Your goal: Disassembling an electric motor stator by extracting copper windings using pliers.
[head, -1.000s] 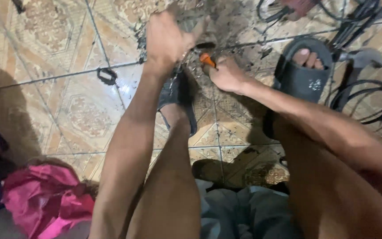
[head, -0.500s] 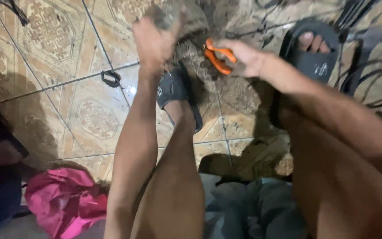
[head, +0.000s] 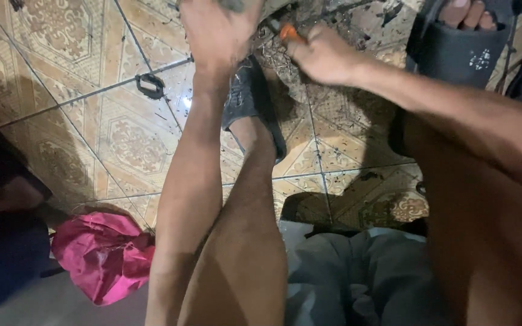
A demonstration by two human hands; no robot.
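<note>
My left hand (head: 215, 33) is closed around a grey, dirty lump (head: 237, 5) at the top edge of view; most of it is cut off, so I can't tell what it is. My right hand (head: 321, 57) sits just beside it, grip shut on an orange-handled tool (head: 288, 31). Only the orange end shows between my fingers, pointing toward the lump; the tip is hidden. Both hands are above the tiled floor (head: 122, 139), over a patch of dark debris (head: 345, 102). My dark sandal (head: 249, 102) is directly under the left hand, the other sandal (head: 460, 51) to the right. A small black ring (head: 150, 86) lies on the tiles left of my forearm. A pink cloth (head: 101, 253) lies near the floor's bottom-left.
</note>
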